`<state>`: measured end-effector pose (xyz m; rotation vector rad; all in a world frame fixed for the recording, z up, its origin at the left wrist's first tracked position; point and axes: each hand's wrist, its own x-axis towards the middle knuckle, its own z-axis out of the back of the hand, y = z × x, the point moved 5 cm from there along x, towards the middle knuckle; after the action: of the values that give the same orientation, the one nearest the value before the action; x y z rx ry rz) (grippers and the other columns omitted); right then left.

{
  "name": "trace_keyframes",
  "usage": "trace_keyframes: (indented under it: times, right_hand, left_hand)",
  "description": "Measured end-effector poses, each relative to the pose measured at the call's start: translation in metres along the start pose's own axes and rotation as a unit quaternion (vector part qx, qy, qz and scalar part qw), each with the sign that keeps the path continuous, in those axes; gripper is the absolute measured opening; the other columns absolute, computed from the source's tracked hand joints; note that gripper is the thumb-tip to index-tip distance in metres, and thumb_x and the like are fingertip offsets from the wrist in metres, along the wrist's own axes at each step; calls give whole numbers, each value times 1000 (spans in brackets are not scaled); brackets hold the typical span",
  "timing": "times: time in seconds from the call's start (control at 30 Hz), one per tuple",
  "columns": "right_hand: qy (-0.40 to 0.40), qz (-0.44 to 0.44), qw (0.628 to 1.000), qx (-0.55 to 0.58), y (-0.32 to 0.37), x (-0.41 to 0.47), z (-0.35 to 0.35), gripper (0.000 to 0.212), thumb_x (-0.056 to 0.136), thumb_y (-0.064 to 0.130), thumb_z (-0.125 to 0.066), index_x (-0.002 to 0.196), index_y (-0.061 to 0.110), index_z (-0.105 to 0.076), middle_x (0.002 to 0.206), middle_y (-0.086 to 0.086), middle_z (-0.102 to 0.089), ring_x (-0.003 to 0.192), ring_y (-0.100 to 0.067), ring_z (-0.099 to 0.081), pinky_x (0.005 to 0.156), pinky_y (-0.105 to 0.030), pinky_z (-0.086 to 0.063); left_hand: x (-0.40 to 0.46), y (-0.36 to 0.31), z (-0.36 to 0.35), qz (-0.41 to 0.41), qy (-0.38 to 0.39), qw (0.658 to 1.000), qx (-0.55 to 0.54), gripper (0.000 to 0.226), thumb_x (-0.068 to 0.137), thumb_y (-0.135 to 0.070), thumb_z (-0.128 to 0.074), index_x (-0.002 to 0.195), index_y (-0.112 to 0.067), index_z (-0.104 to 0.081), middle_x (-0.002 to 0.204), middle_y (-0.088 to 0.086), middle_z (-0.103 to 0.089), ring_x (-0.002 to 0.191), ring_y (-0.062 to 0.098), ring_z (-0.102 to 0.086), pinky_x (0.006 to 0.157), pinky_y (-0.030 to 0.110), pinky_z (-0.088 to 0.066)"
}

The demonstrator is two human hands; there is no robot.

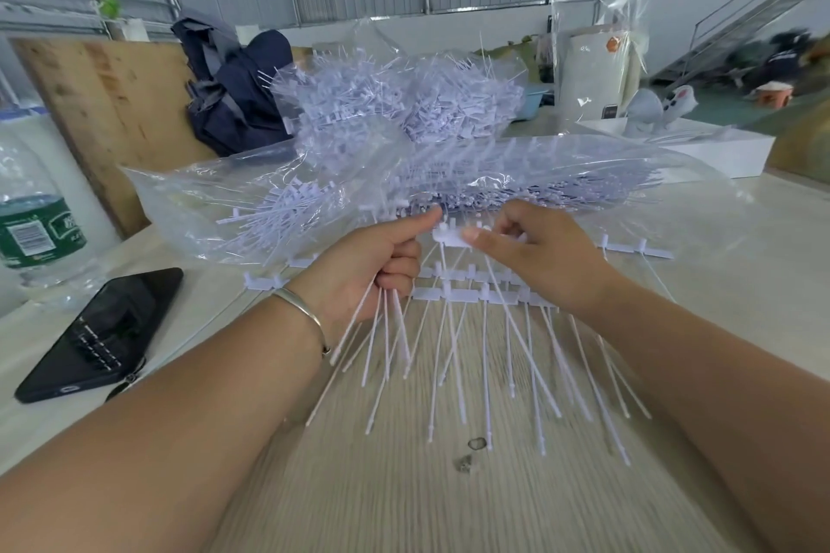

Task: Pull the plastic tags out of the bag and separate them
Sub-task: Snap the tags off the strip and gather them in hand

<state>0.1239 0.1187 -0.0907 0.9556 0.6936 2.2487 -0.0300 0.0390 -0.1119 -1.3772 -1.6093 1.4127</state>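
Worktop [404, 485]: pale wood-grain surface, near edge out of view.

Bag [215, 202]: clear plastic, lying across the middle of the worktop, mouth toward the person, filled with white plastic tags. A second heap of bagged tags [404, 99] sits behind it toward the far edge.

Plastic tags [476, 296]: white strips, flat heads joined in rows, thin tails fanned toward the near edge; laid out on the worktop just in front of the bag.

Left hand [381, 256]: fingers curled round a bundle of tag tails, thumb stretched toward the bag mouth; silver bangle [301, 305] on the wrist.

Right hand [534, 256]: thumb and curled fingers pinch a tag head [449, 238], held just beside the left thumb.

Phone [103, 337]: black, face up, near the left edge.

Water bottle [31, 211]: clear, green label, print too blurred to read; at the left edge.

Dark garment [233, 90]: heaped at the far left.

White box [718, 148]: far right corner.
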Motion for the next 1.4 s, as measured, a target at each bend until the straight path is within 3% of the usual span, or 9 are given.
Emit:
trace_keyframes:
  times: [0.2,0.4,0.57,0.7,0.87,1.07,1.2,1.3,1.4]
  right_hand:
    - [18,2,1000,2,0,-1,-1,41,82,48,-66,75,9,-54,71,-5,-55,65,-17,-47,63,-31,-39]
    - [32,11,999,22,-1,-1,-3,15,81,30,-65,73,19,-58,67,7,-56,55,-3,-45,57,-25,-38]
    - [18,19,999,23,-1,1,0,9,83,25,-61,74,21,-62,72,10,-58,54,0,-47,59,-25,-39]
    - [-1,19,1000,16,-1,1,3,7,81,26,-63,75,22,-62,76,9,-59,55,-2,-47,59,-25,-40]
    - [-18,14,1000,-13,2,1,8,11,79,30,-66,77,20,-62,74,2,-59,65,-11,-50,65,-31,-42]
    - [-87,38,981,-169,8,1,18,24,74,48,-63,75,25,-56,59,13,-46,63,-11,-47,78,-30,-33]
    - [-108,58,963,-241,10,2,21,32,77,52,-63,66,26,-47,62,11,-48,69,-16,-48,86,-35,-27]
    - [-93,33,959,-265,8,5,23,45,77,59,-59,58,26,-36,58,8,-45,64,-18,-47,86,-38,-31]
    - [-61,1,987,-148,6,5,22,48,79,58,-61,59,23,-36,56,8,-40,57,-12,-40,70,-32,-34]
  left_hand:
    - [2,0,7,8,-26,999,-23,23,85,-9,-66,69,-16,-51,48,-9,-24,32,1,-19,26,12,-16]
    - [1,4,6,-17,-63,998,25,22,90,-24,-66,75,-12,-56,58,-1,-44,33,3,-25,28,13,-21]
    - [0,6,4,-22,-65,995,71,33,89,-41,-63,96,-11,-74,56,-5,-55,36,4,-25,30,14,-24]
    - [-4,7,-1,-17,-23,993,116,30,81,-41,-69,94,-14,-74,63,-6,-58,37,4,-24,31,14,-22]
    - [-5,6,-5,-13,-10,989,147,9,81,-20,-74,77,-13,-70,67,-2,-56,36,3,-23,32,13,-21]
    - [-3,11,-3,22,-11,989,149,29,85,-21,-71,56,-18,-73,62,-3,-66,34,2,-23,30,11,-18]
    - [-4,12,3,61,-33,982,175,17,83,-23,-73,85,-8,-66,92,8,-76,34,3,-20,30,12,-19]
    - [-5,9,4,45,-25,983,179,18,87,-25,-69,88,-8,-63,95,7,-76,34,3,-20,31,12,-20]
    - [-8,9,-5,23,18,989,142,22,80,-31,-68,85,-10,-67,101,5,-76,35,1,-20,32,11,-20]
